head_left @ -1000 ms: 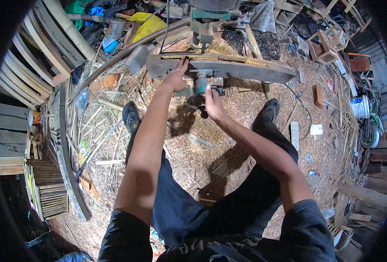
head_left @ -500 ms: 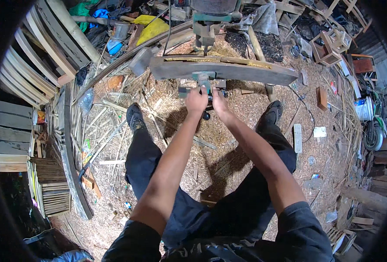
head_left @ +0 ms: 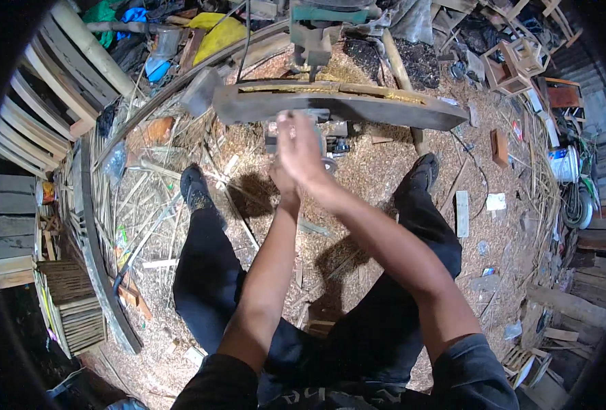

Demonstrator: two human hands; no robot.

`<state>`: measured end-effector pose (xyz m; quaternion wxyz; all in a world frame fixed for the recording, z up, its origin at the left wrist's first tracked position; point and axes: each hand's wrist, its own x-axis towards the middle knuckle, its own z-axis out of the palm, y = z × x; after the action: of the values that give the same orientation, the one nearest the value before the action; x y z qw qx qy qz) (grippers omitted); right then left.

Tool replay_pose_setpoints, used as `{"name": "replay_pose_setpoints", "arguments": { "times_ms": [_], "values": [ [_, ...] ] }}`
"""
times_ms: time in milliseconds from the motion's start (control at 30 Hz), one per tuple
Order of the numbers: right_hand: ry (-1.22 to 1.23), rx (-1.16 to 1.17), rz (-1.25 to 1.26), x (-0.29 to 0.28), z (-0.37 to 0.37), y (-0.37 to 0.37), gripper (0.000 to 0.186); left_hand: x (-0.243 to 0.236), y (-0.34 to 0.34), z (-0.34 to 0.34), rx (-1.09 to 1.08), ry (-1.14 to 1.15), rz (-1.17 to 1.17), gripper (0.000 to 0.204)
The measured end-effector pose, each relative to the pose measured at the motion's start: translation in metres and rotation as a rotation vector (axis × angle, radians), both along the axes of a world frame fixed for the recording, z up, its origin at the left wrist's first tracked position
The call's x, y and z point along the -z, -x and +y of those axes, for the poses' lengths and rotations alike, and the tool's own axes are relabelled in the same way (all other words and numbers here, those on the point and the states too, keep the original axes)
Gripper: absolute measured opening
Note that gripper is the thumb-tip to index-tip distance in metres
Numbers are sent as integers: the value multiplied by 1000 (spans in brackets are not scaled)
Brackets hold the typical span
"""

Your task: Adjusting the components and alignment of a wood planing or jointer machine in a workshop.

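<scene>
A long, slightly curved grey wooden beam (head_left: 357, 112) lies across the far middle, its top side cut with a groove of fresh yellow wood. It sits against a metal vise (head_left: 340, 130) beneath a green drilling machine (head_left: 313, 37), whose bit (head_left: 312, 74) comes down at the groove. My right hand (head_left: 301, 150) is just in front of the vise, over its left part, fingers stretched forward and somewhat blurred. Below it, my left hand (head_left: 284, 179) is mostly hidden by the right; its fingers do not show. A small round knob (head_left: 329, 165) is beside my right wrist.
Wood chips and thin offcuts cover the floor around my feet. Curved wooden pieces (head_left: 36, 119) are stacked at the left. A wooden block (head_left: 499, 148), a white bucket (head_left: 564, 164) and a small wooden frame (head_left: 504, 72) lie to the right. A pole (head_left: 397, 58) runs behind the beam.
Both hands were together at the vise's front. Now the right hand has swung left across the left hand, which has dropped lower. The view has shifted slightly; the beam remains at the vise.
</scene>
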<state>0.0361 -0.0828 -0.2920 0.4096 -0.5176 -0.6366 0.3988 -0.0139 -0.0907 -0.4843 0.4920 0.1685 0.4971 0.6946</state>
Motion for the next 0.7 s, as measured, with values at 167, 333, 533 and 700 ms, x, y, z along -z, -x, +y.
{"name": "replay_pose_setpoints", "arguments": {
  "times_ms": [167,333,533,700],
  "values": [
    [61,339,-188,92,11,-85,50,-62,-2,-1,75,65,556,45],
    [375,126,103,102,-17,-81,70,-107,-21,3,223,-134,1187,29],
    [314,18,428,-2,-34,-68,67,-29,48,-35,271,514,1324,40],
    [368,109,-73,80,-17,-127,70,-102,-16,-8,223,98,883,43]
  ]
}}
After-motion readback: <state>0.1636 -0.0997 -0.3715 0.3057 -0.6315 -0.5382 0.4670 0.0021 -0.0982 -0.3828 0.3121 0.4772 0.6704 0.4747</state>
